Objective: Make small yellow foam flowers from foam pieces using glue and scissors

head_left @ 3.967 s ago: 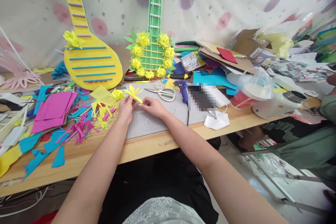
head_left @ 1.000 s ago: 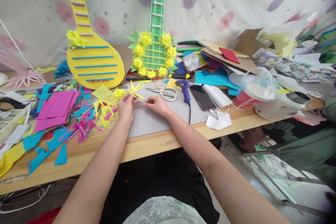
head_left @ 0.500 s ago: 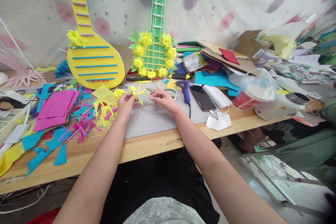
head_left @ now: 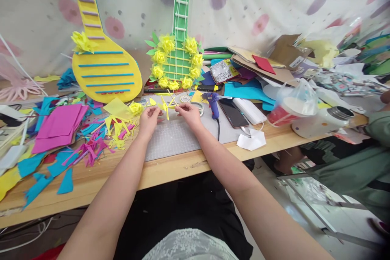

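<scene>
Above the grey cutting mat (head_left: pixel 170 138), my hands face each other a short way apart. My left hand (head_left: pixel 149 120) is closed in a pinch at the left side of a small yellow paper piece (head_left: pixel 165 108) with narrow arms; its exact grip is partly hidden. My right hand (head_left: pixel 190 114) pinches a thin pale stick (head_left: pixel 171 97), which slants up beside the yellow piece. A yellow paper flower (head_left: pixel 135 108) lies left of my left hand. Behind my hands stands a green paper guitar (head_left: pixel 179 63) ringed with yellow flowers.
A yellow paper instrument (head_left: pixel 106 71) leans at the back left. Magenta sheets (head_left: pixel 59 128) and coloured scraps cover the left side. To the right are a blue glue gun (head_left: pixel 214 105), a phone (head_left: pixel 234 113), a bagged cup (head_left: pixel 292 107) and a white jar (head_left: pixel 319 122). Another person's sleeve (head_left: pixel 379 126) shows far right.
The yellow paper piece has shifted right, into the space between my hands. The stick now points more steeply up. My left hand has moved slightly right, and the view has shifted a little.
</scene>
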A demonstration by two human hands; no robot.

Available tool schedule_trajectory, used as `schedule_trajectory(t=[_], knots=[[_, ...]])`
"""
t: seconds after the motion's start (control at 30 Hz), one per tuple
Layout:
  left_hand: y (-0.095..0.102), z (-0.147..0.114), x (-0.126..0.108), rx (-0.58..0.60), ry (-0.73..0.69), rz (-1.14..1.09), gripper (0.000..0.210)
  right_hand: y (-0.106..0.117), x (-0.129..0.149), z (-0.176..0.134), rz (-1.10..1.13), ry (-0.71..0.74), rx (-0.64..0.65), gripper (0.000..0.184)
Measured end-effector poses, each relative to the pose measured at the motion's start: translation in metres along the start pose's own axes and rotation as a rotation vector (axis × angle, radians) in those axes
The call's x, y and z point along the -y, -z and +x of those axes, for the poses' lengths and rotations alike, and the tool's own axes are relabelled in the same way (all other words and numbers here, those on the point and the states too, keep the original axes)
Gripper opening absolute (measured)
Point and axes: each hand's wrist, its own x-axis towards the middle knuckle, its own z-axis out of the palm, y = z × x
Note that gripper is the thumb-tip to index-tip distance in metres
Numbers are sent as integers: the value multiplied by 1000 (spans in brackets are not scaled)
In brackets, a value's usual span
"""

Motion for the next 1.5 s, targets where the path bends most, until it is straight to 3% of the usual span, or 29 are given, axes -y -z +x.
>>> schedule_trajectory(t=[0.27, 0.47, 0.57, 0.73, 0.87, 1.0, 1.2, 1.37, 1.5], knots=[[3, -7, 21, 150, -80, 176, 34, 0, -1, 1, 86, -83, -103, 21], [1, -7, 23, 181, -127, 181, 51, -4, 2, -2, 50, -123, -102, 17], [-1, -7, 24, 139, -172, 187, 60, -8, 0, -1, 98, -123, -96, 17], [0, -4, 30, 29, -271, 307, 44, -11, -4, -1, 108, -128, -64, 18], [3, -2, 29, -84, -362, 472, 30, -10, -4, -2, -42, -129, -36, 21], [3, -4, 25, -135, -428, 571, 31, -6, -2, -2, -183, -19, -77, 21], [1, -6, 23, -124, -440, 557, 31, 0, 4, -1, 53, 97, -111, 16], [2, -4, 24, -86, -414, 536, 32, 4, 6, 2, 103, 43, -109, 16], [3, -1, 28, -2, -381, 441, 34, 4, 9, 0, 91, 32, -21, 16]])
